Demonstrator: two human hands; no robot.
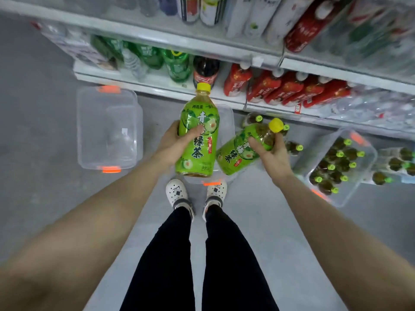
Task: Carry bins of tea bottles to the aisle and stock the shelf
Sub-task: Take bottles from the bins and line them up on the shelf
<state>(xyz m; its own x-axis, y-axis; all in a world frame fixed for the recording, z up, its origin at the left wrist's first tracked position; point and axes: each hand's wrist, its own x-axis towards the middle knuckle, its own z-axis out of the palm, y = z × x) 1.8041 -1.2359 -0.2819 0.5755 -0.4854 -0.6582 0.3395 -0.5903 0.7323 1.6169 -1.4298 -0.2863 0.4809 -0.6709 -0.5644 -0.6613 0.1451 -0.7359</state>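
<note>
Holding upright tea bottle [199,151] in left hand [176,141], thumb across its label, and tilted tea bottle [235,152] in right hand [272,154], fingers curled near its neck; bottles nearly touching, above the floor [45,135] before the shelf [155,84].

The upright plastic tea bottle [197,135] and the tilted plastic tea bottle [240,151] both have bright green labels printed with pale fruit and dark characters, and yellow caps. The clear plastic bin [81,131] has orange latches [109,169]. The small dark bottles [336,167] have lime-green caps. The perforated clogs [176,191] are white, the trousers [170,254] black, the floor [45,153] grey.
</note>
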